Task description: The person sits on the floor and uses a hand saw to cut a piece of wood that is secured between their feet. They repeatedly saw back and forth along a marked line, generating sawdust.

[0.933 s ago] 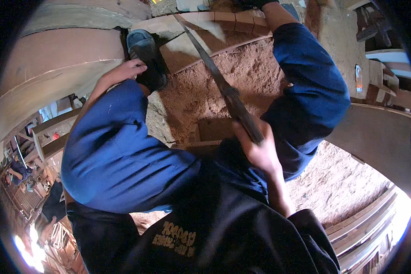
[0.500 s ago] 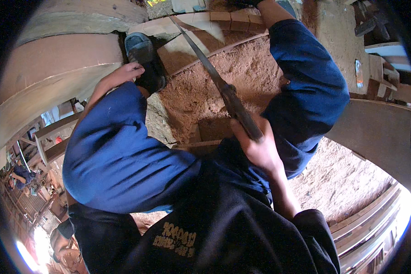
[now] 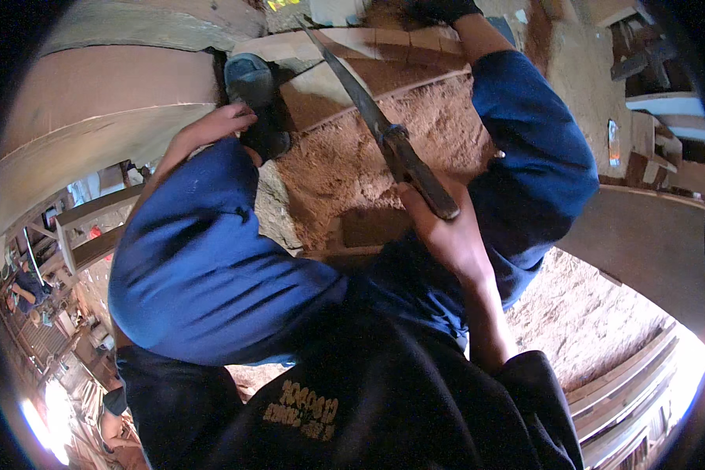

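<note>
My right hand [image 3: 432,205] is closed round the wooden handle of a long tapered saw [image 3: 353,82], between my knees. Its blade points away from me, the tip over a curved pale wooden piece [image 3: 380,47] with several crosswise cuts. My left hand [image 3: 231,121] rests by my left ankle at the dark slipper [image 3: 251,78], its fingers loosely bent and apart, seemingly holding nothing. My feet are on or beside the wood, above rough sawdust-covered ground [image 3: 337,157].
Large curved wooden panels [image 3: 110,86] stand at the left, another panel [image 3: 642,251] at the right. Long boards [image 3: 627,376] lie at lower right and wooden offcuts [image 3: 654,145] at upper right. Two other people work at the far left, one [image 3: 27,286] in dark clothing, one [image 3: 113,423] lower down.
My right hand and the saw handle have moved away from my body, upward in the picture. My left hand stays by the slipper. The person at lower left has changed posture.
</note>
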Available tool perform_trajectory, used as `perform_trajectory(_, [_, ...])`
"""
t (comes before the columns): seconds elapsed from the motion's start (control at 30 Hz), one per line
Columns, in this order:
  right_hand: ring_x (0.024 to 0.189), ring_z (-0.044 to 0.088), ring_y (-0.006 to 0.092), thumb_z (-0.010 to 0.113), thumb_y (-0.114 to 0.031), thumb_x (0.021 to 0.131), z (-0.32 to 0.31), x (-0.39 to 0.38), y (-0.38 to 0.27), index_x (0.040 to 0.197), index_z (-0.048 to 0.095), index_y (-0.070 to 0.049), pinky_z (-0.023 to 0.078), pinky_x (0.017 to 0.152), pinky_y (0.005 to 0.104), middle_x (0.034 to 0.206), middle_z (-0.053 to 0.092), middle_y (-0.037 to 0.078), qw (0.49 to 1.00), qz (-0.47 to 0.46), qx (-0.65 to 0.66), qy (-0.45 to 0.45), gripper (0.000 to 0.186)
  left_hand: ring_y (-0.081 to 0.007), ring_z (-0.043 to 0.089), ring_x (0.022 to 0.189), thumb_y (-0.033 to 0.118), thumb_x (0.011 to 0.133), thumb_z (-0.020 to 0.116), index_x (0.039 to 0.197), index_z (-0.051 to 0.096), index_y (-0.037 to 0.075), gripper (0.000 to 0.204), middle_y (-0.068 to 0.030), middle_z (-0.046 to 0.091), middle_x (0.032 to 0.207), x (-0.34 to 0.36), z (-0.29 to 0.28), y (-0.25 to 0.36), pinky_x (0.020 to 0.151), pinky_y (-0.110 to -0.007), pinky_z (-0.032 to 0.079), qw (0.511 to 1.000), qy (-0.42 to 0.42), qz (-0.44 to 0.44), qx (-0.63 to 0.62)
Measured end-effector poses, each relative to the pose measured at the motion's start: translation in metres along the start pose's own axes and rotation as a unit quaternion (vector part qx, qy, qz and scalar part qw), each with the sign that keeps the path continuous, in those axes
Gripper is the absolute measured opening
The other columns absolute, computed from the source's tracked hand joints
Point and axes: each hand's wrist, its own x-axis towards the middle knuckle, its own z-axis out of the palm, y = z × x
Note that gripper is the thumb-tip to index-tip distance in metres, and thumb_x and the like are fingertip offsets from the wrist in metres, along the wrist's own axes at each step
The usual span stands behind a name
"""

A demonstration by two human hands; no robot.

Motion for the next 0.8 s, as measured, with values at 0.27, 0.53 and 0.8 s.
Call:
perform_trajectory(0.27, [0.054, 0.042, 0.0034, 0.061, -0.017, 0.09, -0.006, -0.02, -0.036, 0.086, 0.06, -0.004, 0.032, 0.047, 0.0231, 0.062, 0.049, -0.004, 0.999, 0.041, -0.029, -0.002, 0.014, -0.0202, 0.062, 0.088, 0.046, 0.092, 0.057, 0.117, 0.059, 0.004, 0.049, -0.0124, 0.065, 0.099, -0.003, 0.004, -0.026, 0.073, -0.034, 0.05, 1.0, 0.025, -0.009, -0.001])
perform_trajectory(0.53, [0.072, 0.05, 0.0116, 0.063, -0.015, 0.089, -0.003, -0.024, -0.039, 0.095, 0.061, 0.002, 0.045, 0.067, 0.0298, 0.076, 0.059, 0.004, 0.991, 0.076, -0.108, -0.015, 0.018, -0.0349, 0.061, 0.107, 0.056, 0.087, 0.057, 0.118, 0.058, 0.0, 0.064, -0.0206, 0.064, 0.115, 0.013, 0.014, -0.001, 0.091, -0.042, 0.047, 0.986, 0.049, -0.054, 0.151])
perform_trajectory(0.8, [0.062, 0.046, 0.0087, 0.063, -0.017, 0.09, -0.002, -0.014, -0.038, 0.089, 0.061, -0.001, 0.04, 0.056, 0.0281, 0.068, 0.055, 0.001, 0.985, 0.167, -0.04, 0.032, 0.016, -0.035, 0.05, 0.124, 0.075, 0.08, 0.048, 0.12, 0.06, 0.0, 0.086, -0.0239, 0.057, 0.125, 0.04, 0.042, -0.023, 0.105, -0.042, 0.038, 0.974, 0.009, -0.171, 0.148])
